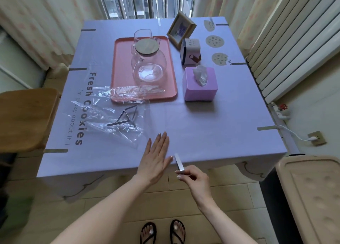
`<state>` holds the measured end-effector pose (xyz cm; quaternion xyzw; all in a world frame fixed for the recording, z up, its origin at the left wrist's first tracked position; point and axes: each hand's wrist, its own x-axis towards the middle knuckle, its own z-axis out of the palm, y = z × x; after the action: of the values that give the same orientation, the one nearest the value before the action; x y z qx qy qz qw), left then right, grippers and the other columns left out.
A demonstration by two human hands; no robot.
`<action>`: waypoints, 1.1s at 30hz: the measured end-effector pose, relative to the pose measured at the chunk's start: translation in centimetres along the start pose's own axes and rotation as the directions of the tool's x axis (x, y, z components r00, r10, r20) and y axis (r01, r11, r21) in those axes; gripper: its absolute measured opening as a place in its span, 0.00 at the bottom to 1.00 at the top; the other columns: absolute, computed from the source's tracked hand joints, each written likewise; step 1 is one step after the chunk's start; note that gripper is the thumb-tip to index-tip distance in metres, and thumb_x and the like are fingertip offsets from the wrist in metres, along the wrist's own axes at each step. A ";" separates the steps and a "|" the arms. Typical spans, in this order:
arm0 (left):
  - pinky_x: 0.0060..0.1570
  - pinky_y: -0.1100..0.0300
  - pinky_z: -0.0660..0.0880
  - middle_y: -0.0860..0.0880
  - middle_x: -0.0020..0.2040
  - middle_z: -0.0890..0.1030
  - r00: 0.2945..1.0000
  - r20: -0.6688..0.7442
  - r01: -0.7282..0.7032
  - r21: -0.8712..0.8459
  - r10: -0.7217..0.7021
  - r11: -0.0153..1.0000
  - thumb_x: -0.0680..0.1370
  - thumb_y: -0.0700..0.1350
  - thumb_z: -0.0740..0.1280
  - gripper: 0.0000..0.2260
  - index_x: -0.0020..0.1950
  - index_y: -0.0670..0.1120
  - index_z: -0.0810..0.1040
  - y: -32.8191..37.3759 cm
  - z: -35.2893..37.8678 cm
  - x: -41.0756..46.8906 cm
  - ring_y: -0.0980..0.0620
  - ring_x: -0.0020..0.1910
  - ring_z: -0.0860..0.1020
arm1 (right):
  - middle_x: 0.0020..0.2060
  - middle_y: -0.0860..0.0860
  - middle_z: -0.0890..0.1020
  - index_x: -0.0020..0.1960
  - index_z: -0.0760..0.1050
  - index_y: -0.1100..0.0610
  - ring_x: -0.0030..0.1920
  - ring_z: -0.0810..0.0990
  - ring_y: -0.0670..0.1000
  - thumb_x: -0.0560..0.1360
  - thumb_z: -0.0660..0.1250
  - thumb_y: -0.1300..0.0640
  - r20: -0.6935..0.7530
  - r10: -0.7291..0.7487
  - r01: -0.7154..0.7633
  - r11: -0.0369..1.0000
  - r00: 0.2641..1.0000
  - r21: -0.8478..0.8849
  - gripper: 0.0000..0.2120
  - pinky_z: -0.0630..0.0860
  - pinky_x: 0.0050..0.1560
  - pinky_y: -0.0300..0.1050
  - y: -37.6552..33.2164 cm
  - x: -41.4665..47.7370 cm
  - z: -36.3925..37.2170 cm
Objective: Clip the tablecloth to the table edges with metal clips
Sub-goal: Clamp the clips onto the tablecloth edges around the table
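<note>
A lilac tablecloth [202, 126] printed "Fresh Cookies" covers the square table. My left hand [156, 157] lies flat on the cloth at the near edge, fingers straight. Just to its right, my right hand [193, 179] pinches a metal clip [178, 163] whose top strip lies over the near table edge. Two more triangular metal clips [127, 117] rest on a clear plastic bag [108, 120] at the left. Several clips sit on the side edges, for example one [56, 150] on the left and one [266, 128] on the right.
A pink tray [119, 74] holds a glass jug [149, 65] and a glass cup. A purple tissue box [199, 85], a small white cube device [190, 51] and a picture frame [181, 29] stand at the right. A wooden chair [25, 115] stands left, a radiator right.
</note>
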<state>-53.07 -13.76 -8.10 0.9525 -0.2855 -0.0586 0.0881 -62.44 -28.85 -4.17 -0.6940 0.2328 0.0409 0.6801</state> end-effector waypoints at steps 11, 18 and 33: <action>0.71 0.50 0.52 0.46 0.76 0.59 0.990 -0.077 -0.117 -0.015 0.115 0.993 0.82 0.55 0.46 0.26 0.75 0.42 0.58 -0.6 0.2 -1.9 0.49 0.75 0.55 | 0.38 0.54 0.83 0.40 0.83 0.63 0.42 0.81 0.47 0.70 0.62 0.77 -0.005 0.019 -0.019 0.999 1.000 0.044 0.14 0.77 0.44 0.38 0.9 -0.5 1.8; 0.72 0.51 0.49 0.46 0.75 0.59 0.990 -0.061 -0.128 -0.054 0.125 0.990 0.82 0.55 0.44 0.26 0.75 0.41 0.59 -0.9 0.4 -1.8 0.49 0.75 0.54 | 0.35 0.55 0.82 0.42 0.79 0.66 0.35 0.80 0.46 0.71 0.67 0.73 -0.114 0.140 -0.120 0.979 0.984 0.163 0.04 0.77 0.37 0.35 -0.1 0.4 3.0; 0.73 0.54 0.49 0.45 0.73 0.64 0.960 -0.242 -0.202 -0.260 0.139 0.944 0.78 0.49 0.56 0.13 0.62 0.52 0.69 -1.1 1.1 -1.7 0.46 0.73 0.60 | 0.34 0.52 0.81 0.45 0.80 0.62 0.33 0.79 0.46 0.73 0.66 0.66 -0.184 0.291 -0.252 0.945 0.939 0.210 0.05 0.71 0.35 0.37 0.8 0.6 4.6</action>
<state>-54.09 -11.99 -9.31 0.9024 -0.3444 0.0152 0.2586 -61.05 -24.55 -5.46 -0.5900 0.4005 0.0389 0.7000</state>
